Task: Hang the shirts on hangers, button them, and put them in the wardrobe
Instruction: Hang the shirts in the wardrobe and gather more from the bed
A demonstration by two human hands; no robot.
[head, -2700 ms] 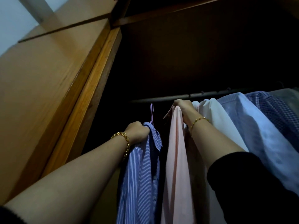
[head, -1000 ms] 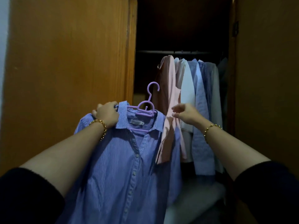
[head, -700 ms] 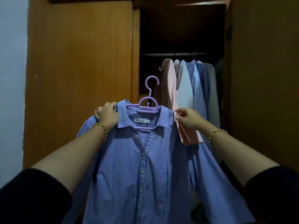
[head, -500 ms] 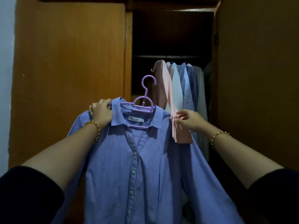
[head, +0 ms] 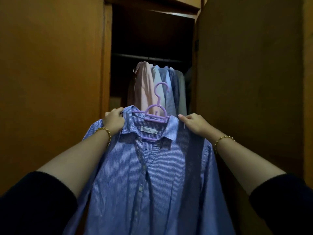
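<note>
A blue striped shirt (head: 152,175) on a purple hanger (head: 156,114) is held up in front of the open wardrobe (head: 105,65). The left hand (head: 114,122) grips one shoulder by the collar, while the right hand (head: 194,124) clutches the other. Behind, a pink shirt (head: 145,89) and others hang from the rail (head: 128,55).

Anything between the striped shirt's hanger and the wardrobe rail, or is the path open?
Nothing visible blocks it. The left hand and right hand grip the striped shirt on its purple hanger before the open wardrobe. The rail is bare at its left; hung shirts crowd its right part.
</note>
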